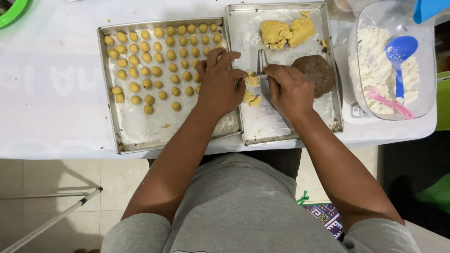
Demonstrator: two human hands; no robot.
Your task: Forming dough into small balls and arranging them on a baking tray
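My left hand (219,84) pinches a small piece of yellow dough (252,80) over the seam between two metal trays. My right hand (290,90) grips a metal cutter tool (262,63) that touches the same piece. More small yellow dough bits (251,98) lie just below on the right tray (274,124). The left tray (140,129) carries several rows of small yellow dough balls (154,58). A large lump of yellow dough (286,31) and a round brown dough disc (319,71) rest on the right tray's far part.
A clear tub of white flour (375,56) with a blue scoop (400,51) and a pink utensil (389,102) stands at the right on a white scale (358,111). A green bowl's rim (11,11) shows far left. White cloth (47,93) covers the table.
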